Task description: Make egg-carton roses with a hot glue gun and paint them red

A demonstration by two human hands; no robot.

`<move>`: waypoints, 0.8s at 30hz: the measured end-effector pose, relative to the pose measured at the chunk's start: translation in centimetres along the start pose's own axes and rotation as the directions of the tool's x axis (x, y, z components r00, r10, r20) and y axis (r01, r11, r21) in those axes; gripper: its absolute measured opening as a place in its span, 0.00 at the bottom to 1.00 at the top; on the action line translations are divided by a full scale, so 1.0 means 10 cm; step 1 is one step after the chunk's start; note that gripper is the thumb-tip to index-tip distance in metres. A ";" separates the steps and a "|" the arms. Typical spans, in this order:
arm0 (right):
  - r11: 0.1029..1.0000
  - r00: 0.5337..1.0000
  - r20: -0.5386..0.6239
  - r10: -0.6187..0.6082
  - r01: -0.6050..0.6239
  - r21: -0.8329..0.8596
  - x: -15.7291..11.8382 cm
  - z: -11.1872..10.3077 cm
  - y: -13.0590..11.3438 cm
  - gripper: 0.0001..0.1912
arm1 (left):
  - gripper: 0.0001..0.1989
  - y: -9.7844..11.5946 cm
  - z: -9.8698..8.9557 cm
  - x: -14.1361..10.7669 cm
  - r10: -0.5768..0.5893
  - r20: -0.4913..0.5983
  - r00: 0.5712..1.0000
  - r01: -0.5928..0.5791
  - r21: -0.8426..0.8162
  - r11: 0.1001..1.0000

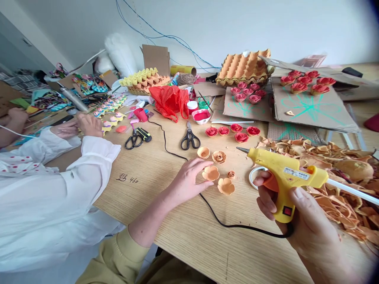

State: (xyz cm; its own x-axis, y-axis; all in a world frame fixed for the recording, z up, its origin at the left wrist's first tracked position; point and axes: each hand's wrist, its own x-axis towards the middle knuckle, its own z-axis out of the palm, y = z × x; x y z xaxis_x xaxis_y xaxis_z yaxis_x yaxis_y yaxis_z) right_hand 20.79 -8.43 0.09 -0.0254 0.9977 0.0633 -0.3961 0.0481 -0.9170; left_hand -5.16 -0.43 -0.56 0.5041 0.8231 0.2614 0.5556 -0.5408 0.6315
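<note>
My right hand [299,221] is wrapped round the handle of a yellow hot glue gun [276,165], its nozzle pointing left above the table and a white glue stick [352,190] in its back. My left hand [192,177] rests low over the table, thumb and fingers apart on either side of an orange petal cup [211,173]; whether they touch it I cannot tell. Close by lie another petal cup [226,186], a deeper cup [203,152], a flower with a rolled centre [219,157] and a small rolled bud [231,174].
Black scissors [190,138], several red roses [241,137] and a bowl of red paint [201,115] sit beyond. Orange scraps [343,205] pile up at right. The black cord [225,225] crosses the tabletop. A co-worker's hands [89,124] are busy at left.
</note>
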 end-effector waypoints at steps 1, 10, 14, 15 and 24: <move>1.000 1.000 -0.001 0.002 -0.002 0.005 0.00 0.00 0.00 0.18 | 0.25 0.04 0.01 0.00 0.020 -0.010 1.000 -0.020 -0.047 0.999; 0.999 1.000 0.011 0.018 -0.018 0.030 -0.02 -0.01 -0.01 0.19 | 0.23 0.20 0.23 0.03 0.094 0.073 0.993 -0.088 -0.080 0.993; 0.998 0.999 -0.006 0.041 -0.041 0.039 -0.04 0.04 -0.04 0.21 | 0.24 0.18 0.27 0.03 0.068 0.112 0.991 -0.059 -0.081 0.995; 0.999 0.999 -0.012 0.045 -0.044 0.030 -0.04 0.05 -0.04 0.21 | 0.24 0.18 0.27 0.03 0.057 0.124 0.991 -0.047 -0.082 0.996; 0.999 1.000 0.003 0.019 -0.019 0.033 -0.04 0.00 0.01 0.18 | 0.26 0.18 0.32 -0.01 0.055 0.193 0.980 -0.030 -0.129 0.991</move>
State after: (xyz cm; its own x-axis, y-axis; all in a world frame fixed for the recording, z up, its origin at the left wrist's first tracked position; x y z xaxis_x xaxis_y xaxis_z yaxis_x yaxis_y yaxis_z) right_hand 20.78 -8.79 -0.05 -0.0358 0.9982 0.0472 -0.4254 0.0276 -0.9046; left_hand -2.08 -2.04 -1.74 0.6522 0.7432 0.1496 0.4504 -0.5386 0.7121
